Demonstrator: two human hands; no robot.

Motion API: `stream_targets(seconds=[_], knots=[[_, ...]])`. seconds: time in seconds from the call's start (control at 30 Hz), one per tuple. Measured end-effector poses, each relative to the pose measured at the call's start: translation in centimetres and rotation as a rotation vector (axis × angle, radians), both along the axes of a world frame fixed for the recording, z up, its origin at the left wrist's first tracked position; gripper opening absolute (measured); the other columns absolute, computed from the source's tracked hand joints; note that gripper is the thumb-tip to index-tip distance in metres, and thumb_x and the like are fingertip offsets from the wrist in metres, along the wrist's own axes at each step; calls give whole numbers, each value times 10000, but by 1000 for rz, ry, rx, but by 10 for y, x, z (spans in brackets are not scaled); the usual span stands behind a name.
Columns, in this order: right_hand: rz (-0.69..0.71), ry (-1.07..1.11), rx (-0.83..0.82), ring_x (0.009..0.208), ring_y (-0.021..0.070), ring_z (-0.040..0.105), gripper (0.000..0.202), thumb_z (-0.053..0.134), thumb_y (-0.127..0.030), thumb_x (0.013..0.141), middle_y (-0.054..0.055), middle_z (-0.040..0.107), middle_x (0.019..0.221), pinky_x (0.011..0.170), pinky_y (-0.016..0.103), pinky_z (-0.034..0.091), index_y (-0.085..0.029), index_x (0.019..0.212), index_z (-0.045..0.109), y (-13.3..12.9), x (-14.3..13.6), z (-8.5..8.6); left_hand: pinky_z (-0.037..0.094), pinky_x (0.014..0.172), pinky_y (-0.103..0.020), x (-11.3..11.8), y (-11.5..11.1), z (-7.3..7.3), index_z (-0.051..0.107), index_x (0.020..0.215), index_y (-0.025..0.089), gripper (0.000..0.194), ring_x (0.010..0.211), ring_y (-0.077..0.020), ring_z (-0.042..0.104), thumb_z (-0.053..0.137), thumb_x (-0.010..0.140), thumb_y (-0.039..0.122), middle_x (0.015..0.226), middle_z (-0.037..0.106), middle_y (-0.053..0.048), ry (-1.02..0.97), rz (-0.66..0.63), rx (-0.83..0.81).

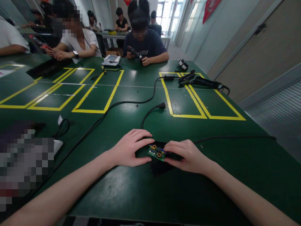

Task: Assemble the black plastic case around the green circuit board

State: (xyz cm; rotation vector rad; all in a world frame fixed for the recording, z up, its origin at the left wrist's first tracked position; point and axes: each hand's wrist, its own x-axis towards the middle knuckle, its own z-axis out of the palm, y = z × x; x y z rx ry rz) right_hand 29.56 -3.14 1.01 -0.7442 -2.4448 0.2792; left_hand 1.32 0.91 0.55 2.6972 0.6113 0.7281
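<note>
A small green circuit board (156, 153) with copper coils and blue and yellow wires lies between my hands. My right hand (185, 156) pinches its right end between thumb and fingers. At the board's left end is my left hand (135, 148), its thumb and fingers spread apart in a C shape with nothing gripped between them. Below and behind the board is a black casing piece (161, 168), dark and hard to make out. A black cable with a plug (162, 105) curves up from behind my left hand.
A long black cable (122, 102) crosses the green table (113, 194). Yellow tape rectangles mark its far half. A black tool (204, 82) lies at the far right, a white device (111, 60) at the far edge. A blurred-out item is at left. People sit opposite, one holding black parts.
</note>
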Motion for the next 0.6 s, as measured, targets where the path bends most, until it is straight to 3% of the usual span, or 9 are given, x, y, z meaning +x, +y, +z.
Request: stream_targets(seconds=[0.1, 0.33, 0.47, 0.6], knots=[[12, 29, 28, 732, 146, 748, 181, 601, -360, 1050, 71, 782, 933, 585, 231, 529, -193, 1088, 660, 1, 2, 2, 454, 1121, -468, 0, 0, 0, 593, 1384, 212, 517, 1276, -305, 607, 690, 941, 462, 1362, 658, -138, 95, -39, -53], [19, 56, -66, 701, 144, 736, 219, 618, -400, 1043, 60, 781, 896, 582, 233, 521, -194, 1091, 677, 0, 2, 6, 440, 969, -414, 4, -2, -2, 660, 1151, 210, 177, 1026, -241, 631, 556, 1035, 294, 1086, 687, -82, 142, 45, 40], [3, 40, -142, 740, 151, 743, 214, 644, -405, 1026, 54, 775, 894, 625, 230, 542, -198, 1047, 692, 1, 1, 4, 421, 920, -396, 6, -3, -7, 653, 1089, 192, 194, 954, -225, 625, 479, 1017, 144, 992, 697, -64, 139, 125, 87], [-39, 27, -119, 791, 163, 747, 185, 678, -345, 1003, 62, 769, 941, 668, 240, 567, -199, 1114, 702, 6, 2, -4, 430, 928, -409, 6, 0, -6, 650, 1100, 191, 169, 947, -230, 633, 510, 1004, 188, 983, 703, -64, 125, 190, 66]])
